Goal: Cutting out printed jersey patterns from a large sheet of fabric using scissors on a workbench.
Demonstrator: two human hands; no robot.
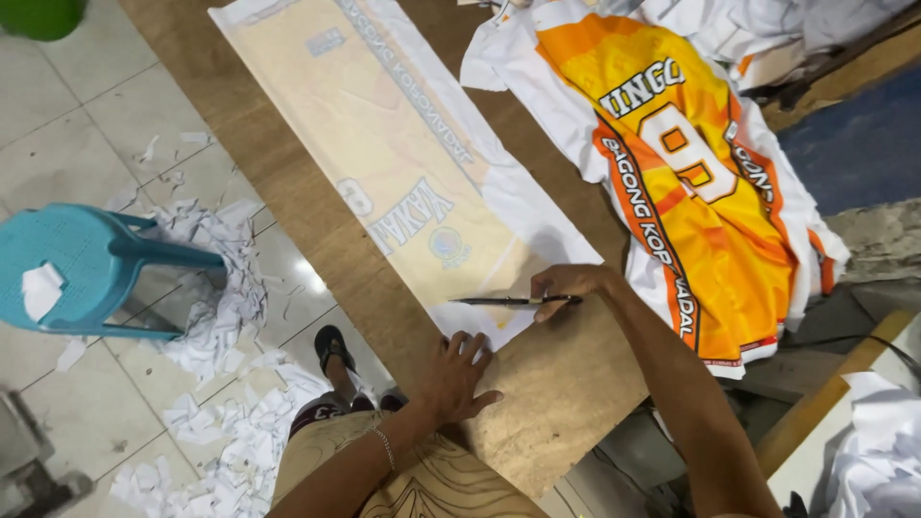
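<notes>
R hand point(566, 285) grips scissors point(513, 301), blades at the pale printed sheet point(403, 163). L hand point(459, 374) lies flat, fingers spread, on the sheet's edge and wooden table point(566, 384). Orange jersey point(691, 192) lies beside.

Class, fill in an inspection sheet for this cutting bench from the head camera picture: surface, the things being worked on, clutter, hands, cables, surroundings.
Surface: brown wooden table, bare at its near corner.
Job's things: long pale printed sheet lying flat along the table; scissors at its near end, blades closed or nearly so.
Clutter: orange and white printed fabric piece beside the sheet; heap of white fabric behind it.
Hands: right hand grips the scissors; left hand lies flat, fingers on the sheet's near edge.
Cables: nothing seen.
Surroundings: tiled floor with white paper scraps; turquoise plastic stool; more white material at lower right.
</notes>
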